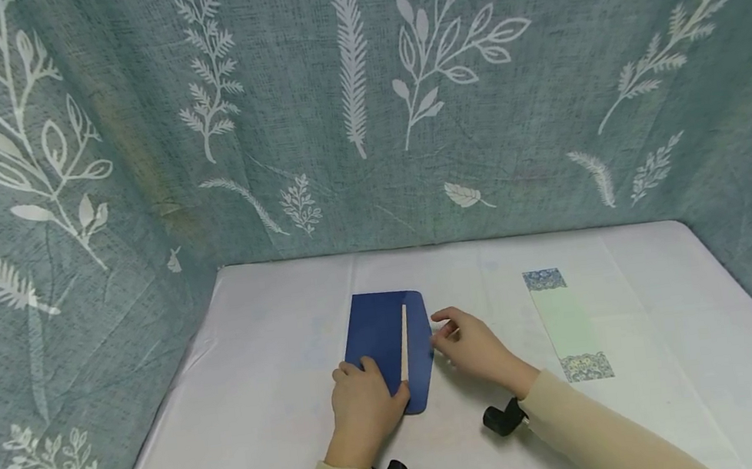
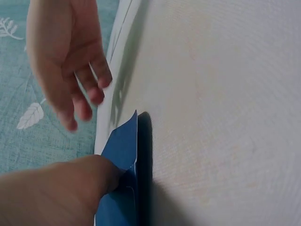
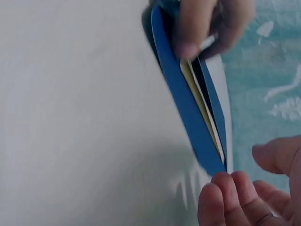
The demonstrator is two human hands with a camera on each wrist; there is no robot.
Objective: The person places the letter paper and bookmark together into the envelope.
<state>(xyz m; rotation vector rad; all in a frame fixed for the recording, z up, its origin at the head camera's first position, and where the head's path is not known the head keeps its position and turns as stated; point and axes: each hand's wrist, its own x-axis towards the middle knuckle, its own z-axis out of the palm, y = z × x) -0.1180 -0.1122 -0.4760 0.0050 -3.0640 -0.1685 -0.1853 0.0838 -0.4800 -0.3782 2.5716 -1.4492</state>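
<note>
A dark blue envelope (image 1: 371, 328) lies on the table with its flap (image 1: 423, 345) opened to the right. A pale paper strip (image 1: 404, 343) shows along its mouth; in the right wrist view this is cream paper (image 3: 200, 96) inside the envelope. My left hand (image 1: 364, 406) holds the envelope's near end, its thumb at the mouth and its fingers on the body. Just beyond the flap's right edge is my right hand (image 1: 475, 347), fingers loosely bent with nothing between them. In the right wrist view its fingertips (image 3: 228, 181) are right at the flap's end.
A pale green card (image 1: 565, 321) with blue and grey lace-patterned ends lies on the right of the white-covered table (image 1: 280, 369). Teal leaf-printed cloth (image 1: 305, 103) stands behind and at both sides. Black wrist cameras (image 1: 504, 417) sit at both cuffs.
</note>
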